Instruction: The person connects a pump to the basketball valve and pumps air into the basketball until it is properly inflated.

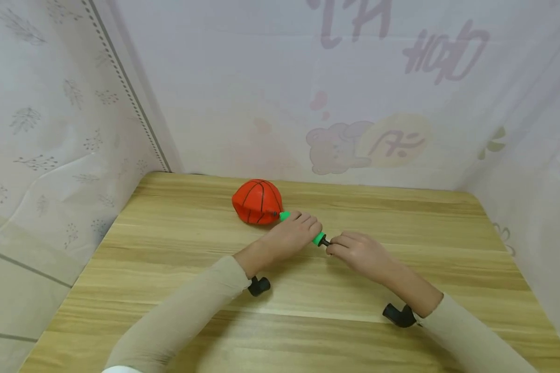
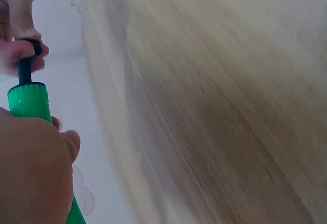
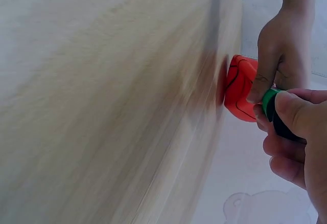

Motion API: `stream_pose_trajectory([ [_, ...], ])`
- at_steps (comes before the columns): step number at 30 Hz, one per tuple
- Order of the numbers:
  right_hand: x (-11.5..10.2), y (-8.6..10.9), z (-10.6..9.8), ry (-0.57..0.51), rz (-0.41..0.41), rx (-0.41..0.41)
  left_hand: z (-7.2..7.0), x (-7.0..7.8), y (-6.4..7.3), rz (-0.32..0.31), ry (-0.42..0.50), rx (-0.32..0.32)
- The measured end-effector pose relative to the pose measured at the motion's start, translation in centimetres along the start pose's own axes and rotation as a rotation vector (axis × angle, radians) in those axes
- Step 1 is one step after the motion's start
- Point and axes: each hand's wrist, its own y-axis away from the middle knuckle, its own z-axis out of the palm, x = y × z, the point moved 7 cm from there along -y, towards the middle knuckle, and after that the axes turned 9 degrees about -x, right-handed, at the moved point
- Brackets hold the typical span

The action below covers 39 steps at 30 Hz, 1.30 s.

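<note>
A red toy basketball [image 1: 256, 201] with black lines, partly caved in, lies toward the table's back edge. The nozzle end of a green hand pump [image 1: 318, 239] meets the ball's right side. My left hand [image 1: 293, 234] grips the pump's green barrel, hiding its middle. My right hand [image 1: 360, 254] holds the black handle [image 2: 33, 47] at the pump's other end, with thumb and fingers curled round it. In the left wrist view a short length of black rod shows between barrel and handle. In the right wrist view the ball [image 3: 240, 88] sits behind my left hand.
The wooden table [image 1: 308, 331] has its back edge against a pale printed curtain [image 1: 242, 93]. More printed cloth hangs at the left and right sides. Black wrist-camera mounts [image 1: 259, 286] hang below both wrists, close to the tabletop.
</note>
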Motion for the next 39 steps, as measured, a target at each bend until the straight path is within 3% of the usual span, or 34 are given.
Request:
stream_pose_trajectory([
  [13,-1.7,4.3,-3.1,0.006,0.009,-0.022,-0.1,-0.3,0.5,0.014,0.019,0.005],
  [21,-2.0,5.7,-4.5,0.015,0.027,-0.038,-0.1,-0.5,0.3,0.004,0.018,-0.026],
  [29,-1.7,4.2,-3.5,0.017,0.013,-0.085,-0.2,0.0,0.2,0.002,0.000,-0.043],
  [39,-0.6,1.0,-1.1,0.015,-0.008,-0.126,0.0,0.2,0.0,-0.017,-0.029,-0.011],
])
